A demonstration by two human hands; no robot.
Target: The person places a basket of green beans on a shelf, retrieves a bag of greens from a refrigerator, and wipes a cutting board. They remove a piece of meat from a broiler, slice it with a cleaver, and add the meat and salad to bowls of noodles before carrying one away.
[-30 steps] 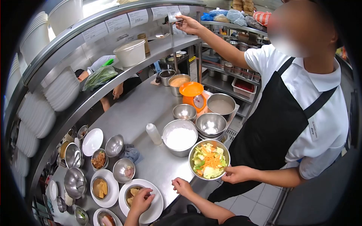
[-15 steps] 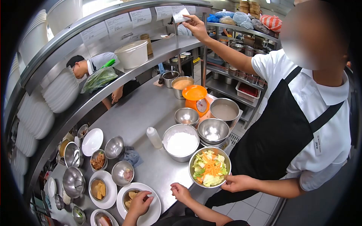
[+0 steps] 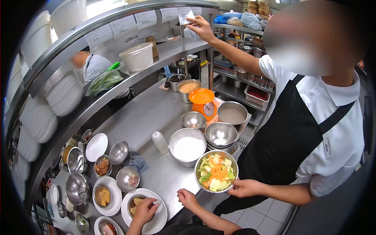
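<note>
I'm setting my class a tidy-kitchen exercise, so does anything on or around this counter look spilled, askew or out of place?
A crumpled blue-grey cloth lies on the counter right beside a metal bowl with food in it, an odd spot for a rag. No spill or damage stands out.

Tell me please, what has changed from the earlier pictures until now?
The person behind the shelf has raised their head; their bare hand no longer shows. Nothing was visibly grasped or released. The co-worker still holds the vegetable bowl and slip. Left hand stays over the plated bowl, right hand beside it.
</note>
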